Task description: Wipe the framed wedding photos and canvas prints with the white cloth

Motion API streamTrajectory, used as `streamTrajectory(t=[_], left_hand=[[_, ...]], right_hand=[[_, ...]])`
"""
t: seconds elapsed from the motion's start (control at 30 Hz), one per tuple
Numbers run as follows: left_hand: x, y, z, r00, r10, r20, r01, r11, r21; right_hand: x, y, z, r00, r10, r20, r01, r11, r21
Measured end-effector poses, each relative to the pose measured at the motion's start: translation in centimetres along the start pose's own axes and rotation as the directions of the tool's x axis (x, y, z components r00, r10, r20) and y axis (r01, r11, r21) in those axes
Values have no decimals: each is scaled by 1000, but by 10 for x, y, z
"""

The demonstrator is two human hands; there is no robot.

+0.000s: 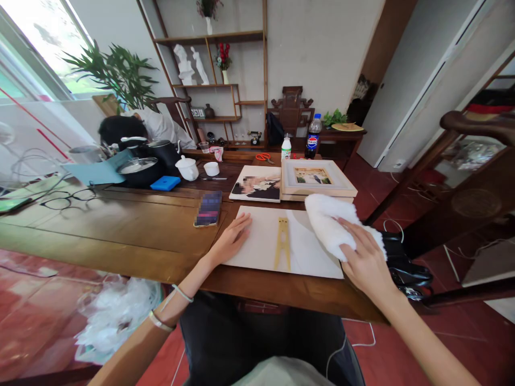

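A flat white panel (pixel 257 236), like the back of a picture frame, lies on the wooden table in front of me. On its middle is a yellow A-shaped piece (pixel 282 244), like a frame stand. My left hand (pixel 233 238) rests with its fingers stretched out on the panel's left edge. A fluffy white cloth (pixel 328 222) is in my right hand (pixel 364 254), over the panel's right part. The fingers of that hand are pressed into the cloth. Whether the cloth touches the panel cannot be seen clearly.
Behind the panel lie a photo print panel (pixel 257 191) and stacked picture frames (pixel 346 187). A phone (pixel 208 208) is at left, near a blue box (pixel 165 183) and white pots (pixel 187 168). Orange scissors (pixel 264 157), a white bottle (pixel 286 148) and a cola bottle (pixel 313 140) stand farther back. Someone leans (pixel 164 128) over the table.
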State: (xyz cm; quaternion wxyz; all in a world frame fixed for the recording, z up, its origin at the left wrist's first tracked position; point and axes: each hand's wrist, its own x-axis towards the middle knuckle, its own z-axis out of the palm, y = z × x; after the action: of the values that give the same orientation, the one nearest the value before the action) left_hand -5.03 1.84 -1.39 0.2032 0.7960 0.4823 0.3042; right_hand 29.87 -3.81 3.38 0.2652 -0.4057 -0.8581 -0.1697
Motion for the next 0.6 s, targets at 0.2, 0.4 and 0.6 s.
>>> streamTrajectory(t=[0.2,0.4,0.6], left_hand=[[5,-1,2,997,-35,-75,35,999,0],[9,-8,5,996,-38,-83,39,999,8],[7,-13,8,996,-59,-68,61,998,27]], right_hand=[[17,15,18,951,-141,275,79,971,225],[29,14,36,947,-73,313,6,978,210],[15,-14,11,916,-114,385,17,969,246]])
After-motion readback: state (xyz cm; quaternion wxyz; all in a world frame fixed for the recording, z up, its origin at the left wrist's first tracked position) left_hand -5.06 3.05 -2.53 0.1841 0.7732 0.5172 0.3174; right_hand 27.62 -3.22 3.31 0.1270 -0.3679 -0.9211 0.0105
